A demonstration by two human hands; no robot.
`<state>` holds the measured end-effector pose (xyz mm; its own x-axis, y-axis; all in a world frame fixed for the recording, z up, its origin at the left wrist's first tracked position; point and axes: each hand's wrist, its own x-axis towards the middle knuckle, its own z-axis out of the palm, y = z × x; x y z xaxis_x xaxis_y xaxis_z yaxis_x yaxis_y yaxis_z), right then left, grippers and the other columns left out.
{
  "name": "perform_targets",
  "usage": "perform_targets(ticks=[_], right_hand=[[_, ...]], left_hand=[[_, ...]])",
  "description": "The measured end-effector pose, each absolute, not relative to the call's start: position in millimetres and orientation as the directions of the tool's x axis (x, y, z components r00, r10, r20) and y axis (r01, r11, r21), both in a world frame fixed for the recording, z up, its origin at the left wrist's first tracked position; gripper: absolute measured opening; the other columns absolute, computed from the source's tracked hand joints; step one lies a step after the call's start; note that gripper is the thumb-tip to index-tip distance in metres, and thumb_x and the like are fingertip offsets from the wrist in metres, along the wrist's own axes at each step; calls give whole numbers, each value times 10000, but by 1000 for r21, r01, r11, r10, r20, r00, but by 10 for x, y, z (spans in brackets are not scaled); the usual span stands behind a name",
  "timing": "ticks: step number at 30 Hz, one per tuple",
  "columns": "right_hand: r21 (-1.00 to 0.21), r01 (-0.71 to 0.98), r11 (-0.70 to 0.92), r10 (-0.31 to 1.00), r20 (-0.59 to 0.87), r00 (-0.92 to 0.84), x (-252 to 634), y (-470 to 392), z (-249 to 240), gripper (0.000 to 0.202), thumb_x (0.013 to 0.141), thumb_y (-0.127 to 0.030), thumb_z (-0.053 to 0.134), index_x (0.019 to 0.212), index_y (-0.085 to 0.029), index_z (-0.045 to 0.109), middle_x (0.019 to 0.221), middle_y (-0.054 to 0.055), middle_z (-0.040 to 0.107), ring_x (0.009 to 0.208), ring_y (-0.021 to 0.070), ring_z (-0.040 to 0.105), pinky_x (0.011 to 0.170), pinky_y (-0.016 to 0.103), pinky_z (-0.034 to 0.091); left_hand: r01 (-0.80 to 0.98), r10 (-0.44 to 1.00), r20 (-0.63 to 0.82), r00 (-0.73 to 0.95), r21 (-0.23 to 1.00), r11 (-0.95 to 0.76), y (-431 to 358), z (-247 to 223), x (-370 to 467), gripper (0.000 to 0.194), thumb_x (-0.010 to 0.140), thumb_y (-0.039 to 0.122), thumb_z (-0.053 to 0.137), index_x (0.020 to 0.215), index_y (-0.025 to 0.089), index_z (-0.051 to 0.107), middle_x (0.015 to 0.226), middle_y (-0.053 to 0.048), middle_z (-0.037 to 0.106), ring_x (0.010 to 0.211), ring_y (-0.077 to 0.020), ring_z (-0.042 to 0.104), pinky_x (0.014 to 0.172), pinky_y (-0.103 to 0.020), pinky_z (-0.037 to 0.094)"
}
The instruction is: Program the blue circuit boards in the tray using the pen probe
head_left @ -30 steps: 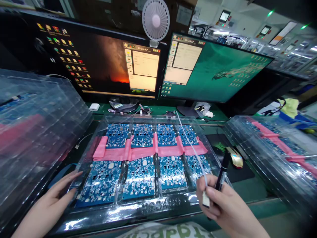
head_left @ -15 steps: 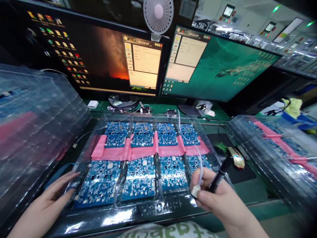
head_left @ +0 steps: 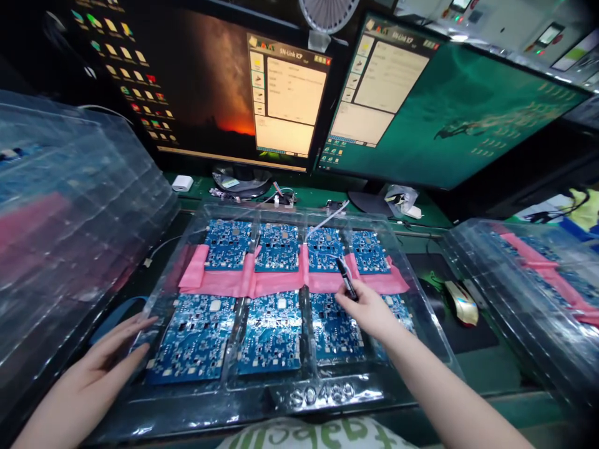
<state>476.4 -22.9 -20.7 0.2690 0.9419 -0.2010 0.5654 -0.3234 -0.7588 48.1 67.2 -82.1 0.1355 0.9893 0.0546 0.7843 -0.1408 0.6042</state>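
Note:
A clear plastic tray [head_left: 327, 393] in front of me holds several blue circuit boards [head_left: 271, 333] in two rows, with pink sheets [head_left: 281, 282] under the far row. My right hand [head_left: 369, 312] reaches over the tray's middle and grips a black marker pen [head_left: 346, 279], its tip over a far-row board [head_left: 324, 248]. A white cable [head_left: 325, 219] runs from that board toward the back. My left hand [head_left: 100, 368] lies flat with fingers spread on the tray's near left corner.
Stacks of clear trays with boards stand at the left [head_left: 70, 237] and at the right [head_left: 528, 280]. Two monitors [head_left: 210, 93] [head_left: 444, 106] face me behind the tray. A gold mouse [head_left: 461, 302] sits on a dark pad at the right. A small white fan [head_left: 327, 12] is above.
My right hand has moved from the tray's near right corner forward to the far row with the pen. The white cable end is no longer in that hand. The left hand stays put.

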Motion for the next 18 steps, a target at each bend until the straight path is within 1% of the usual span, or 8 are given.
perform_targets(ticks=[3, 6, 10, 13, 18], right_hand=[[-698, 645, -311, 948, -185, 257, 4722, -174, -309, 140, 768, -286, 469, 794, -157, 516, 702, 21, 537, 658, 167, 497, 610, 276, 362], [-650, 704, -285, 958, -179, 222, 4691, -180, -347, 129, 763, -248, 464, 825, -159, 535, 708, 24, 551, 640, 169, 498, 585, 271, 349], [-623, 727, -287, 958, -200, 207, 4702, -209, -374, 176, 773, -245, 464, 896, -164, 560, 740, 28, 586, 661, 172, 530, 591, 266, 376], [-607, 738, -294, 955, -222, 198, 4714, -218, -417, 176, 766, -259, 492, 876, -166, 593, 748, 32, 607, 681, 179, 552, 602, 266, 395], [-566, 768, -300, 951, -237, 197, 4720, -235, -472, 191, 773, -290, 500, 841, -158, 621, 710, 42, 613, 651, 190, 554, 584, 276, 397]], left_hand=[[715, 985, -18, 169, 691, -110, 673, -891, 400, 418, 700, 438, 530, 1092, 293, 515, 1243, 59, 453, 1169, -158, 389, 1002, -251, 238], [698, 988, -27, 152, 711, -88, 650, -868, 418, 414, 697, 439, 538, 1081, 285, 521, 1248, 50, 444, 1170, -168, 387, 1014, -261, 226], [689, 989, -21, 145, 720, -86, 620, -802, 479, 403, 700, 453, 532, 1066, 285, 532, 1239, 47, 453, 1166, -172, 392, 1016, -271, 228], [684, 987, -25, 156, 723, -90, 610, -774, 507, 410, 696, 461, 534, 1064, 279, 541, 1241, 44, 453, 1166, -178, 393, 1010, -268, 237], [671, 994, -50, 99, 741, -29, 601, -739, 550, 417, 686, 464, 536, 1055, 271, 545, 1252, 36, 442, 1172, -182, 385, 1010, -284, 223]])
